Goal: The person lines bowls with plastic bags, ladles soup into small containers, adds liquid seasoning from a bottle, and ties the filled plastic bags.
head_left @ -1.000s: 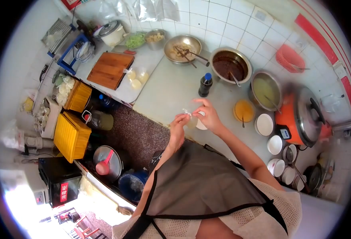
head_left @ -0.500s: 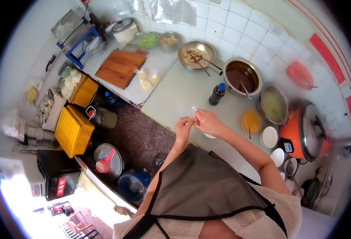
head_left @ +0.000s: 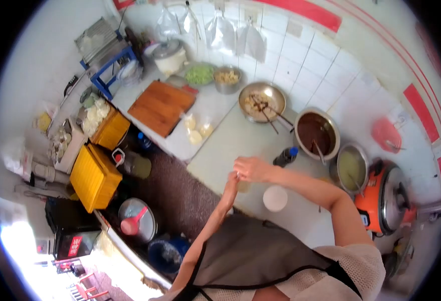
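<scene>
My left hand [head_left: 231,184] and my right hand [head_left: 253,169] meet over the near edge of the counter, fingers pinched together. Between them is the gathered top of what looks like a small plastic bag [head_left: 243,186], pale yellowish and blurred, mostly hidden by my fingers. A white bowl [head_left: 275,198] stands just below my right forearm. Beyond that forearm is a dark bottle with a blue cap [head_left: 285,157]. Several small bags of pale yellow contents [head_left: 196,136] lie beside the wooden cutting board [head_left: 162,108].
Along the wall stand a pan with chopsticks [head_left: 262,102], a pot of dark red sauce [head_left: 316,133], a pot of pale green liquid [head_left: 352,168] and an orange rice cooker [head_left: 379,200]. Yellow crates [head_left: 95,176] and a lidded bucket [head_left: 137,219] stand on the left.
The head view has shifted, so the counter appears lower. My hands stay pinched together, with the right one turned more over the left. The white bowl now shows fully; my right arm hides the yellow bowl.
</scene>
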Demonstrator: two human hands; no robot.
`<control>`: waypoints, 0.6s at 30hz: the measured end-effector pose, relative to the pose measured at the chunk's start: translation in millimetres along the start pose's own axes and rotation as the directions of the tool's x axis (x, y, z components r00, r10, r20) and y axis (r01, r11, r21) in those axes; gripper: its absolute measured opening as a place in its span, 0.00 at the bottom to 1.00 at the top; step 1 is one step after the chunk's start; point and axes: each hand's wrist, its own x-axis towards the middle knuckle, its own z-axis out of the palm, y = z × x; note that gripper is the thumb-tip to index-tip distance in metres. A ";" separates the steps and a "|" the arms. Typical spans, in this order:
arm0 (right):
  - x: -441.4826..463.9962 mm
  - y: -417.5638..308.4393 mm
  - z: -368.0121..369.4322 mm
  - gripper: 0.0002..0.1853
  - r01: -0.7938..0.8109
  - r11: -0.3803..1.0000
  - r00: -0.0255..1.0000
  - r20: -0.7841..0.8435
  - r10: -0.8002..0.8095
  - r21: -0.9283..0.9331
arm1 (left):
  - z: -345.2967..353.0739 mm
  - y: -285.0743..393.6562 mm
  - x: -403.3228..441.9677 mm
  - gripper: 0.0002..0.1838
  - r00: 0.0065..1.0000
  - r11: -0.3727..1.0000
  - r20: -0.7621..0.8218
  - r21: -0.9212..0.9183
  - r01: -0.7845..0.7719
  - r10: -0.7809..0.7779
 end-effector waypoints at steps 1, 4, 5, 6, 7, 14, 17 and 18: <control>6.7 14.3 5.1 0.07 0.005 1.000 1.000 0.010 -0.005 -0.002 | -10.6 -3.0 17.6 0.17 0.983 0.965 0.033 0.186 -0.184 0.181; 43.2 76.6 6.3 0.04 -0.124 0.992 0.983 0.140 0.120 0.016 | -31.2 7.7 77.4 0.15 0.880 0.736 0.082 0.516 -0.438 0.467; 60.0 108.2 -1.2 0.04 -0.107 0.994 0.987 0.122 0.108 -0.009 | -38.0 13.7 98.1 0.14 0.828 0.597 0.071 0.658 -0.459 0.557; 78.3 146.2 -15.8 0.03 -0.244 0.969 0.969 0.028 0.245 -0.042 | -48.9 9.1 123.2 0.14 0.803 0.542 0.040 0.717 -0.438 0.595; 95.8 186.2 -33.5 0.03 -0.376 0.925 0.925 -0.075 0.372 -0.059 | -59.9 1.5 147.7 0.13 0.772 0.487 0.011 0.770 -0.412 0.635; 159.6 384.5 -186.1 0.06 -0.331 0.455 0.915 -0.399 -0.059 -0.827 | -109.0 -6.4 203.1 0.17 0.689 0.104 0.122 0.955 -0.278 0.715; 151.3 393.7 -203.3 0.04 -0.120 0.476 0.993 -0.100 0.067 -0.871 | -69.6 28.7 167.9 0.21 0.642 0.296 -0.136 0.944 -0.148 0.755; 149.0 400.2 -198.7 0.04 -0.097 0.569 0.995 -0.080 0.056 -0.816 | -56.7 33.9 160.9 0.21 0.651 0.297 -0.131 0.943 -0.150 0.747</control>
